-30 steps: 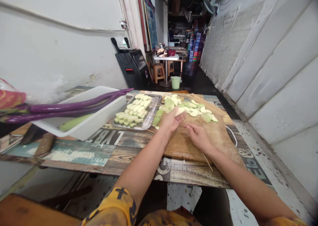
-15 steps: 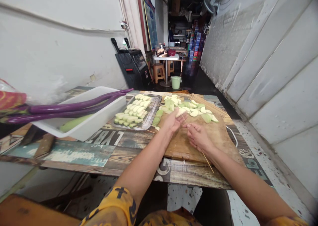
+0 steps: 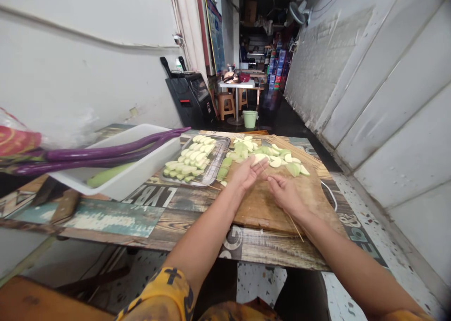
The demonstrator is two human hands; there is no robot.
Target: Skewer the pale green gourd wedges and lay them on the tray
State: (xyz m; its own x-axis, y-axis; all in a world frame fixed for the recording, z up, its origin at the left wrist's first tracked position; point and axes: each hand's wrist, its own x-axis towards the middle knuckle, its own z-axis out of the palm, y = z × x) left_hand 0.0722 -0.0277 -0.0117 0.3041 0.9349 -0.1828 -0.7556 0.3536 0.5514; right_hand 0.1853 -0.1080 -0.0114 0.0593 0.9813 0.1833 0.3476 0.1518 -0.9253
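Note:
My left hand (image 3: 247,174) is closed on a pale green-white vegetable slice (image 3: 260,158), held at its fingertips above the wooden cutting board (image 3: 253,215). Between the thumb and fingers of my right hand (image 3: 284,193) is a thin wooden skewer (image 3: 295,226). Its front end points at the slice, and its back end sticks out below my wrist. Whether the tip is inside the slice is too small to tell. More loose slices (image 3: 244,147) lie heaped along the board's far side. To the left, a clear tray (image 3: 219,159) carries rows of skewered slices (image 3: 192,159).
A white tub (image 3: 141,177) at the left holds long purple eggplants (image 3: 105,151) and a green vegetable (image 3: 111,173). Loose skewers (image 3: 299,148) lie at the board's far right. A black machine (image 3: 192,97) and a green bucket (image 3: 250,119) stand beyond the table.
The whole view has shifted slightly. Both hands keep nearly the same pose, with the slice in the left and the skewer in the right.

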